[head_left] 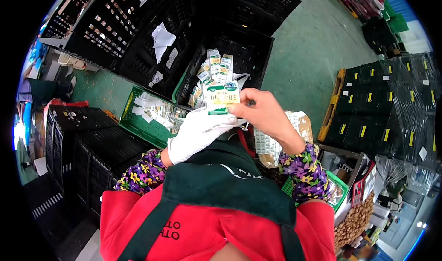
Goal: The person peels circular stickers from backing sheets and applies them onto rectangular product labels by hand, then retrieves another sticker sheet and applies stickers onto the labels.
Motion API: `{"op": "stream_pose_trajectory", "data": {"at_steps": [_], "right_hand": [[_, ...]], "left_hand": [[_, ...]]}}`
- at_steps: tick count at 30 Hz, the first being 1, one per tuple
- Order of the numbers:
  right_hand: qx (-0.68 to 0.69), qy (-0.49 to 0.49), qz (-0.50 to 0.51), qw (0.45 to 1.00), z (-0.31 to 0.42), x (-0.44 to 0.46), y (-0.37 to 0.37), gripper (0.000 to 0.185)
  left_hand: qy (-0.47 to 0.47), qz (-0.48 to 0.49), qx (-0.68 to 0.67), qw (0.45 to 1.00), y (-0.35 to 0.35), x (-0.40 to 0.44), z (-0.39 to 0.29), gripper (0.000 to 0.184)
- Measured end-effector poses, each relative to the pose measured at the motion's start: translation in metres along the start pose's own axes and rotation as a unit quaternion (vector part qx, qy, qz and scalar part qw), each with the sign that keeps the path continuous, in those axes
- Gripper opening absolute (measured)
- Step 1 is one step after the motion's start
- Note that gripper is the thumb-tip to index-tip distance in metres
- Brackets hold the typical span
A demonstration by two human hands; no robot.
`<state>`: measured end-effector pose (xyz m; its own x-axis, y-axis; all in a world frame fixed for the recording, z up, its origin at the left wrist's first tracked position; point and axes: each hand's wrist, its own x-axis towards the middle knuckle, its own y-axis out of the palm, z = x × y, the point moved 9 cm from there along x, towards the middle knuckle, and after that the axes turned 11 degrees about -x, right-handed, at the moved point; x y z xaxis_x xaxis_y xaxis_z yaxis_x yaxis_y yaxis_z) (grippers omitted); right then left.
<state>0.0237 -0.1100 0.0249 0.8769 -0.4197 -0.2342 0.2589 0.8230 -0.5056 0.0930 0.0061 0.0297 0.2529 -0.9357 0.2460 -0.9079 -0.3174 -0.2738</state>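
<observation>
A green, white and yellow printed label card (222, 97) marked "ORGANIC" is held up in front of my chest. My left hand (198, 130), in a white glove, is closed on the card's lower left side, its fingers partly hidden behind it. With thumb and forefinger, my bare right hand (262, 111) pinches the card's lower right edge. Beyond my hands, similar printed cards (214, 64) lie piled in a black crate (251, 54). To the left, a green crate (149, 133) holds several white and printed slips.
Tall black crates (106, 28) with paper scraps rise at the front left. More black crates (92, 148) stand left of me. Sheets of small labels (267, 143) lie by my right wrist. At the right is a wrapped crate stack (382, 100) on a pallet; brown produce (352, 224) lies lower right.
</observation>
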Motion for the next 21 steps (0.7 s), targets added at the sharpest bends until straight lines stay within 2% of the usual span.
{"op": "stream_pose_trajectory", "data": {"at_steps": [2,4,5,6,8,9,11,12,13,16,21], "right_hand": [[0.05,-0.022,0.002,0.999,0.001,0.01,0.004,0.025],[0.242,0.014,-0.081,0.967,0.005,0.022,-0.018,0.022],[0.322,0.017,-0.091,0.942,0.007,0.028,-0.029,0.021],[0.341,0.016,-0.088,0.936,0.001,0.034,-0.035,0.017],[0.366,0.045,-0.097,0.925,-0.01,0.031,-0.04,0.017],[0.365,0.045,-0.096,0.925,-0.011,0.029,-0.036,0.017],[0.343,0.054,-0.183,0.92,-0.022,0.014,-0.038,0.026],[0.311,0.011,-0.199,0.929,-0.014,0.006,-0.036,0.032],[0.325,0.022,-0.163,0.931,-0.006,0.0,-0.024,0.033],[0.316,-0.002,-0.064,0.946,0.003,-0.006,0.005,0.033],[0.241,-0.042,-0.084,0.966,0.009,-0.007,0.01,0.023]], "left_hand": [[0.021,0.036,-0.034,0.999,0.01,0.001,-0.009,0.018],[0.051,0.027,-0.026,0.998,0.014,0.0,-0.008,0.018],[0.0,0.053,0.037,0.998,0.022,-0.004,0.004,0.017],[-0.051,0.077,0.1,0.991,0.029,-0.009,0.017,0.017],[-0.073,0.076,0.074,0.992,0.032,-0.018,0.029,0.021],[-0.054,0.065,0.065,0.994,0.027,-0.016,0.025,0.021],[-0.035,0.017,0.011,0.999,0.013,-0.011,0.016,0.021],[-0.034,-0.019,-0.032,0.999,0.004,-0.009,0.012,0.02],[-0.07,-0.023,-0.064,0.995,0.001,-0.009,0.015,0.021],[-0.024,-0.026,-0.041,0.999,-0.003,-0.005,0.006,0.022],[-0.045,-0.01,-0.048,0.998,0.0,-0.003,0.003,0.024]]}}
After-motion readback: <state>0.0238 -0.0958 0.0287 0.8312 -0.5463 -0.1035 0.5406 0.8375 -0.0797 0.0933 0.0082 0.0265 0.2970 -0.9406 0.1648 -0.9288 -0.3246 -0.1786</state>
